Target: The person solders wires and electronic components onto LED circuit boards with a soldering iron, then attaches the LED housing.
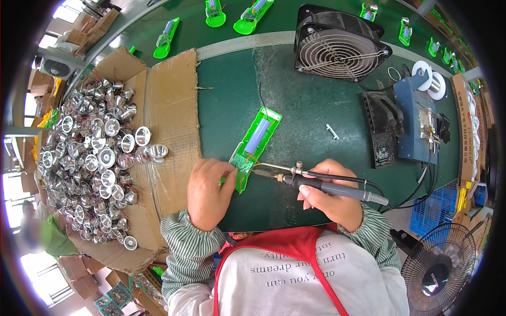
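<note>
So, a grey-handled soldering iron (321,185) is being gripped tight by the right hand (329,196), tip being touched to the near end of a green tray (255,147). That tray is being pinned by the left hand (208,192), fingers curled on its edge. At nine o'clock, shiny reflector cups (95,158) are being piled on cardboard (171,121).

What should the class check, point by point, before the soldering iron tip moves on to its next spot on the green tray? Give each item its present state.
1. Left hand steadies the green tray at its near end: ok.
2. Right hand grips the soldering iron on its handle, away from the metal: ok.
3. Tip at the tray's near end: ok.
4. Left fingers clear of the tip: cannot tell, they are close.
5. Iron's cable free of snags: cannot tell.
6. Blue cylinder seated in the tray: ok.
</note>
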`<state>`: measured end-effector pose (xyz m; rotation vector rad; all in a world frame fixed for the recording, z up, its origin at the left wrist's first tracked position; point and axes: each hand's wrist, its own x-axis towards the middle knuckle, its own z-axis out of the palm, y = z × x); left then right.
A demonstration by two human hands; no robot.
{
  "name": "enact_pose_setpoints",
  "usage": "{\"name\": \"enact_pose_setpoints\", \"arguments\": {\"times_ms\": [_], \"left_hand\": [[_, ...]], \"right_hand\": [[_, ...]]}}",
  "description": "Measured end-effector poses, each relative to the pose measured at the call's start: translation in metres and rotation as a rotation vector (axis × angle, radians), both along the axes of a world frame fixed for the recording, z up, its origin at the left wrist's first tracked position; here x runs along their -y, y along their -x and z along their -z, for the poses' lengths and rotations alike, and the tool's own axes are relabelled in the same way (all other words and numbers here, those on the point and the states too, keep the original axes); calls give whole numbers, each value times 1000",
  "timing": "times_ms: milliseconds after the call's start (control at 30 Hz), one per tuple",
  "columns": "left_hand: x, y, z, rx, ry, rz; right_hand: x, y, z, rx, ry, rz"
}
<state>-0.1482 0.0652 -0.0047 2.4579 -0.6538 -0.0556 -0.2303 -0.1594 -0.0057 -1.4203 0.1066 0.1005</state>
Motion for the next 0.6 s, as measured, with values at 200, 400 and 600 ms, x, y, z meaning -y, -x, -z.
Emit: {"name": "enact_pose_setpoints", "arguments": {"times_ms": [200, 400, 600], "left_hand": [[-5, 7, -5, 21, 75, 27], [-4, -10, -17, 76, 26, 8], [30, -102, -27, 30, 76, -41]], "right_hand": [[10, 4, -1, 37, -21, 42], [18, 1, -7, 55, -57, 129], [27, 2, -4, 24, -111, 221]]}}
